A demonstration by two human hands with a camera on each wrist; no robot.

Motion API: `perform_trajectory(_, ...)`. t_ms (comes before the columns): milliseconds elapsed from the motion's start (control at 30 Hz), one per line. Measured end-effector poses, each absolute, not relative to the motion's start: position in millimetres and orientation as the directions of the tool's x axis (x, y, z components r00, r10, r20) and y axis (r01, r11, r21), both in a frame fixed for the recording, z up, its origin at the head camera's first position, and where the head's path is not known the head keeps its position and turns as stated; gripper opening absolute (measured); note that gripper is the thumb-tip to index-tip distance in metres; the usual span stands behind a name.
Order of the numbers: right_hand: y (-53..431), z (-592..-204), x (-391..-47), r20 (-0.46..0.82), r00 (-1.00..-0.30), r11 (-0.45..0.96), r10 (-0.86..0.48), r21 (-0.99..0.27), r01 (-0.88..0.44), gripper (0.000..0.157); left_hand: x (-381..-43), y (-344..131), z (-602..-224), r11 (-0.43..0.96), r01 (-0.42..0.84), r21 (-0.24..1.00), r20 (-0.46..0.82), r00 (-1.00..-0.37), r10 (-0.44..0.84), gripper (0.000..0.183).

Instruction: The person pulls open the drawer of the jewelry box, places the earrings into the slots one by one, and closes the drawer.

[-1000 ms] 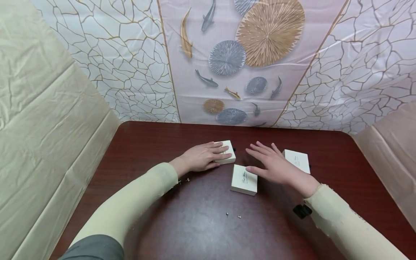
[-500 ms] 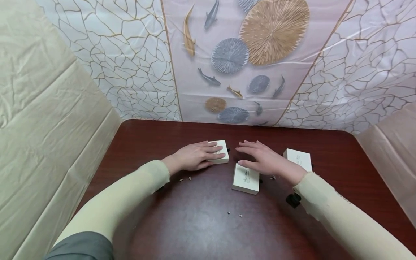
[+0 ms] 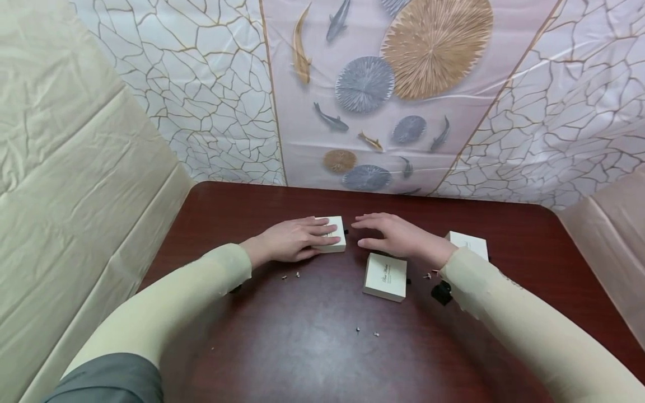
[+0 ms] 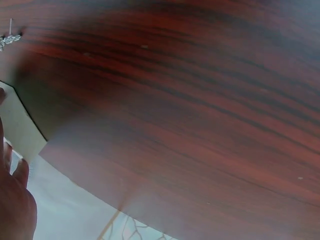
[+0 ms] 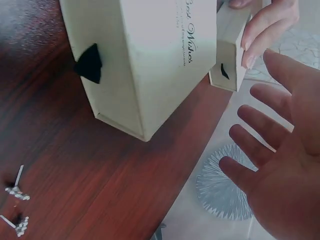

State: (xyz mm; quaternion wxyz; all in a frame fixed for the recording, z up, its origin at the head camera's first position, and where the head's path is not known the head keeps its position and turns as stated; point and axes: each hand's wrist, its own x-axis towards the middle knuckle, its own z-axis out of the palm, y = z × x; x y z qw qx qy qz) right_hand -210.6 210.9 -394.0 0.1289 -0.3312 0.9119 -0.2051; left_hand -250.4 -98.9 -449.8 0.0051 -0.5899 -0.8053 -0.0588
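Note:
My left hand (image 3: 289,240) lies over a small cream drawer-style gift box (image 3: 340,235), fingers stretched across its lid and thumb along its near side. A black ribbon tab (image 3: 346,231) sticks out on that box's right. Just right of the tab, my right hand (image 3: 395,235) hovers with spread, relaxed fingers, holding nothing. Below it sits a second cream box (image 3: 385,274), lettered "Best Wishes" in the right wrist view, where its black tab (image 5: 90,64) shows large. My right forearm partly covers a third cream box (image 3: 470,244).
Stud earrings lie on the dark red wooden table (image 3: 282,347): one pair (image 3: 298,275) near the left wrist, another (image 3: 376,334) toward the front, a third (image 3: 427,276) beside the right sleeve. A patterned cloth (image 3: 363,145) hangs behind the table's back edge.
My left hand has slid its box leftward, away from the middle box. My right hand has moved left, off the middle box and toward the left one, uncovering the earrings by its sleeve.

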Motion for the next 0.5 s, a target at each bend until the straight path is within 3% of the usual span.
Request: perform_trajectory(500, 187, -397, -236, -0.103, -0.699, 0.666, -0.708, -0.429, -0.610, 0.041, -248, -123, -445, 0.302, 0.945, 0.128, 0.069, -0.312, 0.947, 0.057)
